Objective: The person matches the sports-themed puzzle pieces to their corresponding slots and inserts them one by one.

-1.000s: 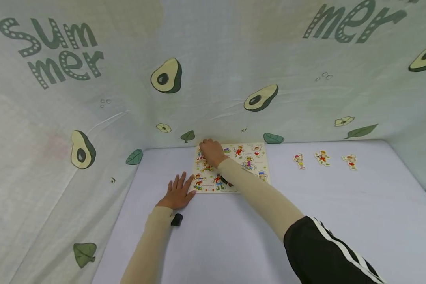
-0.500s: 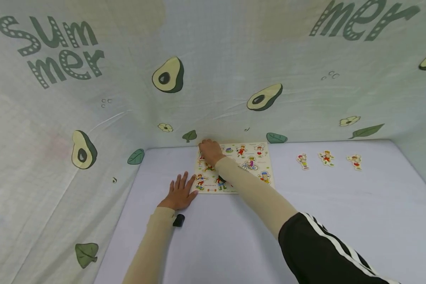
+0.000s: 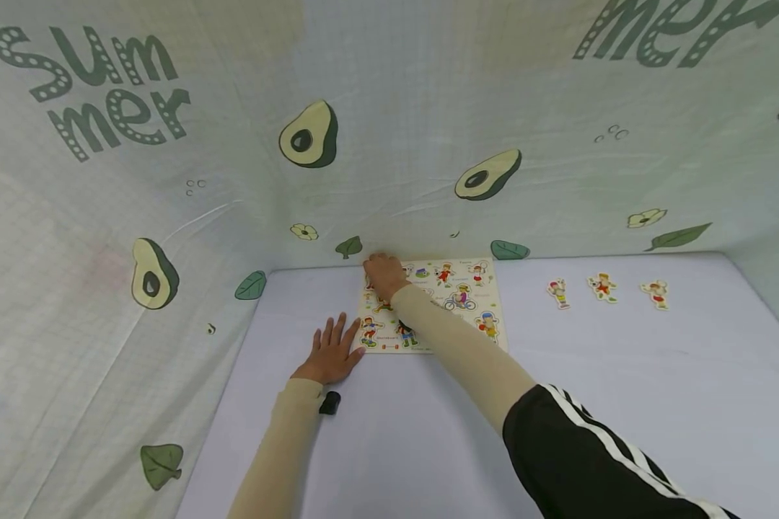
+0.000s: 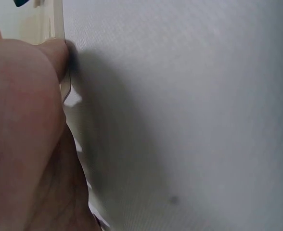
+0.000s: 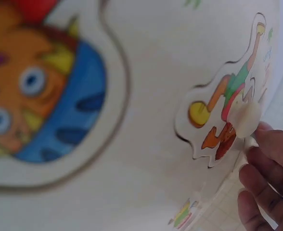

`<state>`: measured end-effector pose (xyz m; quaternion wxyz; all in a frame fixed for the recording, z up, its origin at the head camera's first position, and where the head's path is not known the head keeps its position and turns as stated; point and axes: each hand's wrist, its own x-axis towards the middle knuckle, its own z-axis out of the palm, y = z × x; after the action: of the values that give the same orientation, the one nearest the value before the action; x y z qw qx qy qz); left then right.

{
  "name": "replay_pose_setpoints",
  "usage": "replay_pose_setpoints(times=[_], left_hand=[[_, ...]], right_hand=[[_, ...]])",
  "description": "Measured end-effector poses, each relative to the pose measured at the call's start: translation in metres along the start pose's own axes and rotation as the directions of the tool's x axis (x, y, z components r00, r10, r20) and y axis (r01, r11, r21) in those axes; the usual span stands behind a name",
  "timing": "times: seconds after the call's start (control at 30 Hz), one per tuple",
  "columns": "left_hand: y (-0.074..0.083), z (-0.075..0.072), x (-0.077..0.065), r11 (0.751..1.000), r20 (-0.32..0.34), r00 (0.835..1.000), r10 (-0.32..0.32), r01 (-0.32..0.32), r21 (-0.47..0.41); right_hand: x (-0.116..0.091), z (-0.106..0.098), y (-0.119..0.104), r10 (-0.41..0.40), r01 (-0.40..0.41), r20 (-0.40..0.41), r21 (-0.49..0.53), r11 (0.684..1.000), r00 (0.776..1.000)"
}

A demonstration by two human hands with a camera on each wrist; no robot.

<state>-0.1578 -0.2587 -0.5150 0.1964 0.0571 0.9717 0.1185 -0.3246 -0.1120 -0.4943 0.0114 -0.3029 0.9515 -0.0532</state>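
A cream wooden puzzle board (image 3: 485, 297) with sports figures lies at the far edge of the table. My right hand (image 3: 385, 275) is over its far left corner, fingers curled. In the right wrist view, the thumb and fingertips of this hand (image 5: 271, 171) are at the pale knob of a figure-shaped puzzle piece (image 5: 234, 89), which sits in its outline near the board's edge. My left hand (image 3: 329, 359) rests flat with fingers spread beside the near left corner, its thumb against the board. The left wrist view shows that hand's palm (image 4: 21, 125) close up.
Loose figure pieces lie right of the board: one leftmost (image 3: 559, 294), one in the middle (image 3: 602, 287) and one rightmost (image 3: 656, 295). A printed cloth (image 3: 389, 108) hangs behind the white table (image 3: 428, 432). A black wrist device (image 3: 329, 402) sits at the left cuff.
The head view has shifted a little, so the scene slides right. My right hand stays at the board's far left corner, its elbow slightly farther left. My left hand stays in place.
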Motion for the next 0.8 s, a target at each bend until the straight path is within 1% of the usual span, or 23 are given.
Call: replay_pose_setpoints(times=[0.07,0.17,0.37,0.53,0.63,0.73,0.8], left_hand=[[-0.002,0.003,0.003,1.0,0.002,1.0,-0.002,0.002,0.011],[-0.005,0.005,0.005,1.0,-0.011,1.0,0.005,-0.005,0.005],[-0.005,0.005,0.005,1.0,-0.01,1.0,0.016,-0.016,-0.005],[-0.001,0.002,0.001,0.999,-0.019,0.999,0.031,-0.031,-0.01],[0.001,0.001,-0.002,0.999,-0.04,0.998,0.044,-0.045,-0.02],[0.001,0.001,-0.004,0.999,-0.044,0.998,0.046,-0.047,-0.025],[-0.001,0.002,-0.004,0.999,-0.037,0.998,0.041,-0.042,-0.026]], right_hand=[[0.001,0.0,-0.001,0.001,-0.001,-0.001,-0.009,1.0,1.0],[0.002,0.0,-0.003,0.007,-0.007,-0.006,-0.013,1.0,1.0],[0.005,0.003,-0.002,0.02,-0.02,0.005,-0.02,1.0,1.0],[0.002,0.002,-0.001,0.02,-0.02,-0.007,-0.04,0.999,1.0],[-0.001,0.001,-0.001,0.011,-0.012,-0.009,-0.063,0.998,1.0],[-0.005,0.001,-0.003,0.007,-0.007,0.003,-0.086,0.996,1.0],[-0.008,-0.001,-0.003,0.008,-0.007,0.006,-0.077,0.997,1.0]])
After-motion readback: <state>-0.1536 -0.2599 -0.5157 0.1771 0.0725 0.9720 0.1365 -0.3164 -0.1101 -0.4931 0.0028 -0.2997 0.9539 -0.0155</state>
